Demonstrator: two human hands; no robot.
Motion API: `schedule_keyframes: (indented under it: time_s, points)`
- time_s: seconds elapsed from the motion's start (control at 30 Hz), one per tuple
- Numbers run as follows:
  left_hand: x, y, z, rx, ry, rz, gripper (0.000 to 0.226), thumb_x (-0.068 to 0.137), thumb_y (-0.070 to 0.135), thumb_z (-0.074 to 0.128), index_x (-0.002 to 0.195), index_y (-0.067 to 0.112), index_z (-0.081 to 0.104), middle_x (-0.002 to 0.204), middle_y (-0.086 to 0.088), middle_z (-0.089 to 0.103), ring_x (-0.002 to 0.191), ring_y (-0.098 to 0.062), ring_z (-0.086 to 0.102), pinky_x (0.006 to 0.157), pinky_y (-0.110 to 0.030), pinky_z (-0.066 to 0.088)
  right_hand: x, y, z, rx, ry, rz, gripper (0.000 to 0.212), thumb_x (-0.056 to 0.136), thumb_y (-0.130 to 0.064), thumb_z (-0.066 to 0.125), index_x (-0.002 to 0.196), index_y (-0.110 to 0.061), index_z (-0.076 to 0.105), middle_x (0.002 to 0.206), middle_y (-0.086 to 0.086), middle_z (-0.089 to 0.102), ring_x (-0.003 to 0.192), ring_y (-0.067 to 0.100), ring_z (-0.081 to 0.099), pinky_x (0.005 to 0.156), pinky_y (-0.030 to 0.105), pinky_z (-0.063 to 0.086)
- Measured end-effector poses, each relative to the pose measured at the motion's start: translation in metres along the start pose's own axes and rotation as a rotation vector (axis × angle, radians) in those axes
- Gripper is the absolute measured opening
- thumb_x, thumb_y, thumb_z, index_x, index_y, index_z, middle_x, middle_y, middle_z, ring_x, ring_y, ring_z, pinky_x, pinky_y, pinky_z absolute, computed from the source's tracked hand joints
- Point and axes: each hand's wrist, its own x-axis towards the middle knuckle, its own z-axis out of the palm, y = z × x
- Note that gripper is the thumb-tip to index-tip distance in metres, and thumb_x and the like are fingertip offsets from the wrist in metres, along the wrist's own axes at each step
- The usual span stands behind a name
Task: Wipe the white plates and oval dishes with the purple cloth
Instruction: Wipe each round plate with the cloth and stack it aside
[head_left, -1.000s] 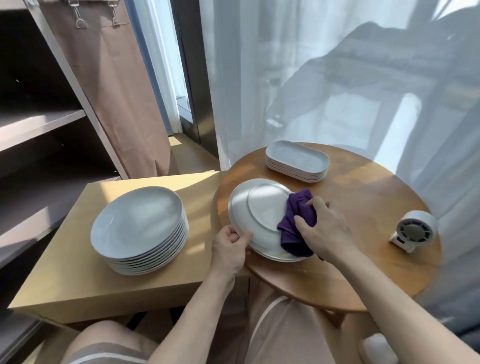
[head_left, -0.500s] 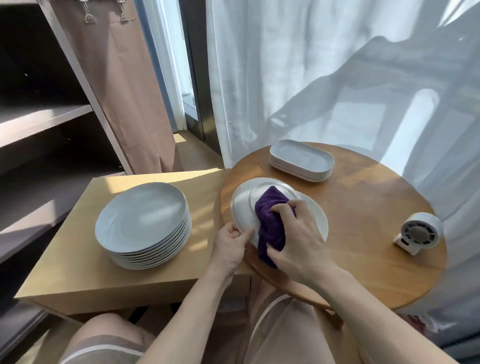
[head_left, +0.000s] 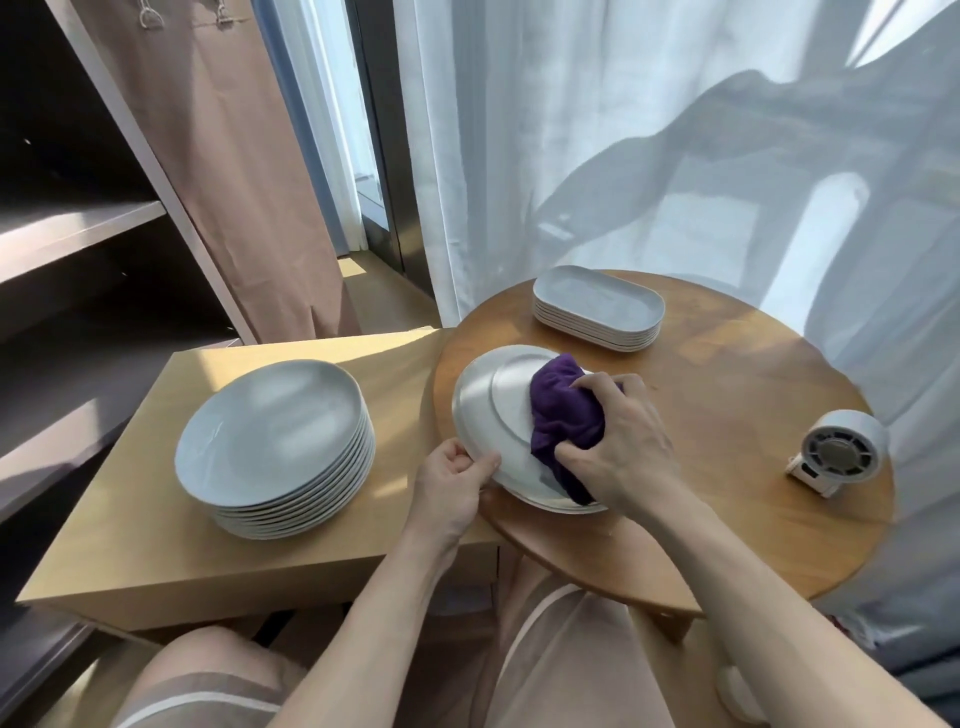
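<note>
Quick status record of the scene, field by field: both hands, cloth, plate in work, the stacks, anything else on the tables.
left hand: grips the plate at its near-left rim
right hand: holds the purple cloth, bunched, pressed on the plate
plate: on the round table, near its left edge
round plate stack: on the low wooden box
oval dish stack: far side of round table
other: small white fan, right side of round table

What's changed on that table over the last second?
The right hand swept the cloth left across the plate, then partway back right, gripping it throughout. The left hand kept holding the plate's rim. The plate stack, oval dishes and fan stayed put.
</note>
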Motion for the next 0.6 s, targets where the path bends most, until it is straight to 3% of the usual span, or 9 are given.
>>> schedule_keyframes:
  time_s: [0.1, 0.3, 0.43, 0.6]
  points:
    - [0.001, 0.001, 0.000, -0.004, -0.004, 0.018, 0.012, 0.095, 0.006, 0.069, 0.106, 0.009, 0.064, 0.095, -0.008, 0.079, 0.079, -0.014, 0.075, 0.060, -0.019, 0.054, 0.006, 0.009, -0.004, 0.026, 0.032, 0.088, 0.062, 0.067, -0.038, 0.074, 0.126, -0.039, 0.055, 0.117, -0.005, 0.045, 0.103, 0.022, 0.053, 0.085, 0.030, 0.041]
    - [0.001, 0.000, 0.000, 0.016, 0.027, 0.019, 0.009, 0.094, 0.007, 0.070, 0.099, 0.009, 0.064, 0.086, -0.004, 0.078, 0.069, -0.010, 0.072, 0.055, -0.017, 0.051, 0.011, 0.026, -0.012, 0.081, 0.119, 0.231, 0.058, 0.071, -0.029, 0.077, 0.126, -0.029, 0.057, 0.117, 0.002, 0.050, 0.096, 0.018, 0.046, 0.084, 0.028, 0.037]
    - [0.000, -0.002, 0.003, 0.012, 0.047, 0.016, 0.009, 0.094, 0.007, 0.071, 0.095, 0.009, 0.062, 0.082, -0.004, 0.076, 0.064, -0.008, 0.069, 0.054, -0.017, 0.049, 0.011, 0.033, -0.018, 0.034, 0.027, 0.293, 0.059, 0.071, -0.035, 0.076, 0.125, -0.027, 0.052, 0.118, 0.002, 0.047, 0.100, 0.025, 0.050, 0.086, 0.032, 0.042]
    - [0.000, 0.001, 0.006, 0.008, 0.071, 0.007, 0.009, 0.094, 0.006, 0.069, 0.099, 0.009, 0.063, 0.089, -0.007, 0.077, 0.068, -0.008, 0.071, 0.056, -0.018, 0.051, -0.006, 0.018, -0.019, -0.006, -0.076, 0.234, 0.055, 0.066, -0.047, 0.076, 0.106, -0.027, 0.044, 0.109, -0.001, 0.047, 0.094, 0.026, 0.051, 0.079, 0.033, 0.039]
